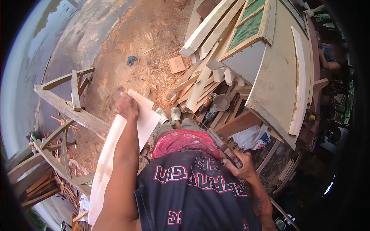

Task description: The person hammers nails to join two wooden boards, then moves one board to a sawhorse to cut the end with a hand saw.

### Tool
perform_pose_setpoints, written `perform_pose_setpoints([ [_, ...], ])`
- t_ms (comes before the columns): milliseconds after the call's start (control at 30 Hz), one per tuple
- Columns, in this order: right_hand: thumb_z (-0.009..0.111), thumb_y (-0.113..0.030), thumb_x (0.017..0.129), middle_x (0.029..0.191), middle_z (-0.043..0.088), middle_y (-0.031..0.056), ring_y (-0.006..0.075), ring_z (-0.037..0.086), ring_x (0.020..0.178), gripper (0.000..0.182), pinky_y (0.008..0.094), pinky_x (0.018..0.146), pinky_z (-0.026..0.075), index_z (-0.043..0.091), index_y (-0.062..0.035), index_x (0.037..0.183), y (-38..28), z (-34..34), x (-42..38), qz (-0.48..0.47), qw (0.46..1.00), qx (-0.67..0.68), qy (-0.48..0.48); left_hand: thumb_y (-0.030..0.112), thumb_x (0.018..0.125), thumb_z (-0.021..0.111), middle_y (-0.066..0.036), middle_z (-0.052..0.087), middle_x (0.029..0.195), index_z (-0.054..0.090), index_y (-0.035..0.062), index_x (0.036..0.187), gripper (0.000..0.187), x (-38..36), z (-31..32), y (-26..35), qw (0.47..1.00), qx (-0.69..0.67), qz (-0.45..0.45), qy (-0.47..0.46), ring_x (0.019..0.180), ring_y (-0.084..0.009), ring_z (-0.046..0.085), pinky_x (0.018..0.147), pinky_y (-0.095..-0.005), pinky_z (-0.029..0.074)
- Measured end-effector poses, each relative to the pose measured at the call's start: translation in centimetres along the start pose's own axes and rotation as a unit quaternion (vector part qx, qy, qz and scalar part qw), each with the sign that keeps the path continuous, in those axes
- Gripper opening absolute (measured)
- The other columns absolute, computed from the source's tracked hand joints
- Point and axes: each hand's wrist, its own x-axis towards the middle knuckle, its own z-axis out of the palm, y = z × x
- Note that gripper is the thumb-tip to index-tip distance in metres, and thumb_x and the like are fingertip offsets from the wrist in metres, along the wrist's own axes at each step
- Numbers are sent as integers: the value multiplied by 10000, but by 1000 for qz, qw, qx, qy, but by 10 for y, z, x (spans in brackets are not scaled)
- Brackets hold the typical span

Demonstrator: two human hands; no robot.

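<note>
My left hand [128,106] is closed at the far end of a pale wooden board [147,122], beside a short piece of wood [140,99] lying across that end. A long pale plank [108,165] runs back under my left forearm. On the right, by my hip, my right hand [241,165] is wrapped round the grip of a long, narrow hand tool [223,146]. Its thin end points forward and left, and I cannot tell its exact kind.
Wooden trestles [69,104] stand on the left. Timber offcuts [200,88] and sawdust cover the ground ahead, near a power tool [210,109]. A large wooden panel [273,84] with green mesh [246,32] rises on the right, above a white bag [252,138]. Another person's arm [327,61] shows beyond.
</note>
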Motion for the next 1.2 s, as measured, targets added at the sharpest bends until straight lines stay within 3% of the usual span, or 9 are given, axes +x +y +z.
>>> perform_pose_setpoints([
  [233,756,-135,845,571,556,69,88,519,512,159,305,509,428,694,1,901,14,57,32,-12,989,145,9,359,1034,436,-185,510,1343,517,53,1320,426,-18,21,-41,959,-156,101,213,1305,-362,432,1096,-522,279],
  [300,752,-127,845,572,560,68,94,519,509,148,308,509,429,685,-1,882,14,54,40,-37,984,175,-11,338,1024,468,-189,439,1433,478,72,1401,461,-57,28,-95,974,-55,108,191,1394,-355,342,1145,-530,231],
  [533,702,-82,858,565,498,-1,71,471,502,137,285,476,379,615,-8,783,46,29,113,-159,972,148,-90,399,1040,387,-195,378,1512,454,121,1465,512,-217,9,-307,947,30,-263,181,1427,-369,318,1156,-562,200],
  [633,667,-66,888,581,490,-27,51,426,499,131,243,466,328,593,-6,798,13,24,121,-122,969,165,-140,453,1038,334,-206,395,1521,438,122,1490,570,-271,-14,-357,800,-51,-578,150,1426,-386,331,1156,-567,204],
  [733,636,-68,898,579,476,-14,80,431,480,152,249,469,342,546,-31,781,35,37,130,-143,954,218,-145,501,1045,283,-210,392,1546,400,108,1524,631,-327,-18,-398,645,-212,-716,166,1458,-391,300,1171,-570,212],
  [833,630,-61,889,569,434,2,107,429,481,170,267,495,379,505,-53,774,23,60,130,-146,945,247,-157,523,1030,300,-200,364,1578,388,128,1543,653,-381,23,-453,526,-354,-728,261,1436,-411,357,1180,-595,199],
  [967,626,-111,898,566,392,-1,113,383,472,320,282,476,355,423,-85,653,-3,110,123,-67,925,343,-149,648,1008,277,-172,239,1649,180,107,1610,815,-432,34,-501,238,-642,-631,364,1507,-355,258,1210,-549,220],
  [1100,599,-146,943,587,357,-19,103,373,490,318,278,497,367,418,-114,683,-27,155,92,-152,926,314,-144,765,906,417,-162,182,1668,180,118,1610,985,-432,-46,-534,165,-638,-606,446,1513,-345,250,1197,-545,248],
  [1200,600,-99,945,584,424,-7,82,403,495,241,257,497,356,481,-64,738,-53,192,53,-249,925,270,-95,836,826,471,-162,169,1672,169,120,1611,1105,-427,-39,-654,190,-621,-591,478,1512,-356,249,1193,-542,247],
])
